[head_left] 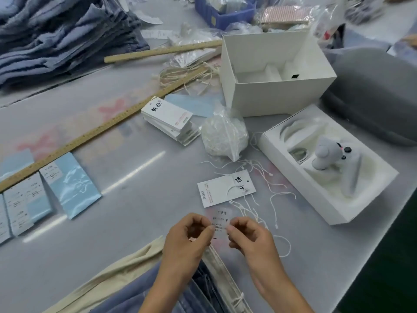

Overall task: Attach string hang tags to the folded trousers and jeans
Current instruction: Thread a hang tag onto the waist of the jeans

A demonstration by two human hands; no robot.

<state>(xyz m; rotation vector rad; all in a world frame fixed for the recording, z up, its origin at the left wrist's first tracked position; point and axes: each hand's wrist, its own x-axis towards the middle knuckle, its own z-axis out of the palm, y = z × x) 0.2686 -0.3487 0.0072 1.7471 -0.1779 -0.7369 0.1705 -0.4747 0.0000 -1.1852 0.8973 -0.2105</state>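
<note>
Stack of folded blue jeans [63,39] sits far left on the table [135,222], well apart from the work. A second pair of jeans [144,290] lies at the near edge under both wrists, over a cream garment [126,260] — judged the piece being tagged.

Stack of white hang tags [168,119] mid-table; one loose hang tag [225,190] lies just beyond the hands among scattered white strings [259,208].

Left hand [189,233] and right hand [250,236] both curled, thumb and forefinger pinching opposite edges of a translucent size label [221,222] marked 1103#. Whether a string is also held cannot be told.

Risks, judged:
- label is thin and slick — an uneven pinch could crease it or let it slip.
- loose strings lie tangled; lifting one may drag others, or the hang tag, off position.
- label could get paired with the wrong size.
</note>
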